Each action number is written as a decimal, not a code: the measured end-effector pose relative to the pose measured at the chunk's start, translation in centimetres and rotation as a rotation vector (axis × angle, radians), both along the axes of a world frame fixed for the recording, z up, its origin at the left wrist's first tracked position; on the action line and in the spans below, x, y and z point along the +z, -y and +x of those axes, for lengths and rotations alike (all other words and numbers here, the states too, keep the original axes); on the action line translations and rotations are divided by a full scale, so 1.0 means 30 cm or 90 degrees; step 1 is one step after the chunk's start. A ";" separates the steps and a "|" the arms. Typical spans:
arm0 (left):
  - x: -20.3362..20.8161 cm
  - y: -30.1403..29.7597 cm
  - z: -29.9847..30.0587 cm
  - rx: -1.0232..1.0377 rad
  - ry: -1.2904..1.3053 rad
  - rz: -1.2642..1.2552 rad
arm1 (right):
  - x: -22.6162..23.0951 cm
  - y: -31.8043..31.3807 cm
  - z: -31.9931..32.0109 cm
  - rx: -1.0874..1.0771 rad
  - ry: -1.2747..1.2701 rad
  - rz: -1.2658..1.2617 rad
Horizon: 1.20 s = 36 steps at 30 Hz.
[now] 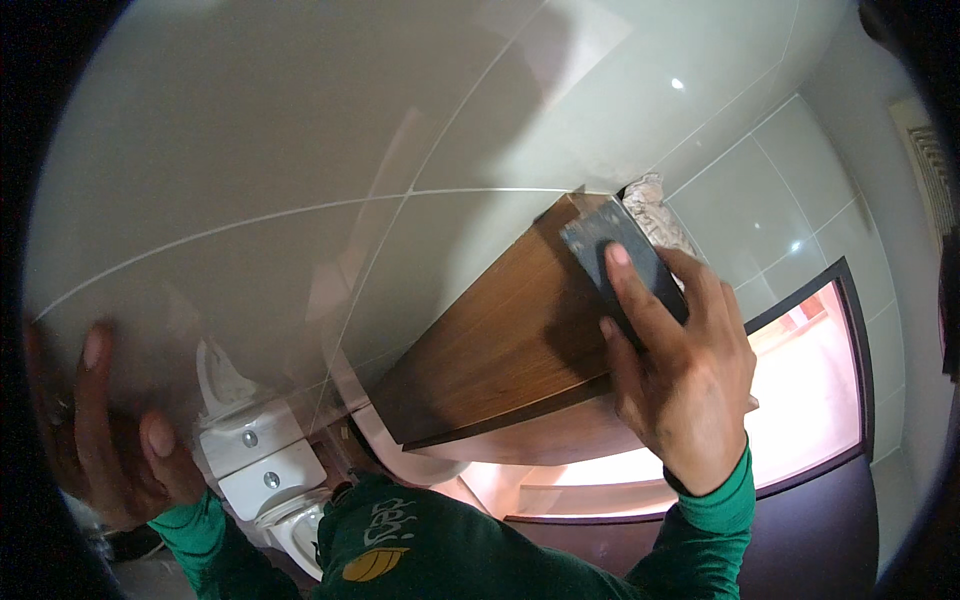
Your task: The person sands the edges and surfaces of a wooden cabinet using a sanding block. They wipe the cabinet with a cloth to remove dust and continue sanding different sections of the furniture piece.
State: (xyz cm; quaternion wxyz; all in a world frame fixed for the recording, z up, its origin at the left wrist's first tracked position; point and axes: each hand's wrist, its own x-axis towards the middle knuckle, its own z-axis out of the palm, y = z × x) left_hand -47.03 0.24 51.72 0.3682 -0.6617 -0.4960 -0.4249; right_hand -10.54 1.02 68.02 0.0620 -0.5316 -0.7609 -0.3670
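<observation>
My right hand is closed round a dark grey rectangular block that looks like a sanding block. The thumb and fingers grip its sides, with one digit laid along its face. The block is at the far end of a brown wood-grained cabinet or shelf, close to the tiled wall; whether it touches the wood I cannot tell. At the far left, my left hand has its fingers spread against the glossy tile. It holds nothing that I can see. Part of that hand falls in the dark rim of the picture.
Large glossy grey tiles cover the wall and reflect the room. A crumpled pale cloth or paper lies behind the block. A white toilet stands below on the left. A dark-framed bright panel is at the right.
</observation>
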 end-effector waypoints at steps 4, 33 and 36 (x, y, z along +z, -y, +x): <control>-0.041 -0.006 -0.014 -0.029 0.073 -0.002 | 0.015 -0.077 -0.010 0.029 0.010 0.005; -0.213 -0.002 -0.105 0.074 0.290 -0.031 | 0.086 0.076 0.018 -0.021 -0.108 -0.074; -0.196 -0.008 -0.069 0.040 0.299 0.029 | 0.073 0.129 0.034 -0.051 -0.164 -0.070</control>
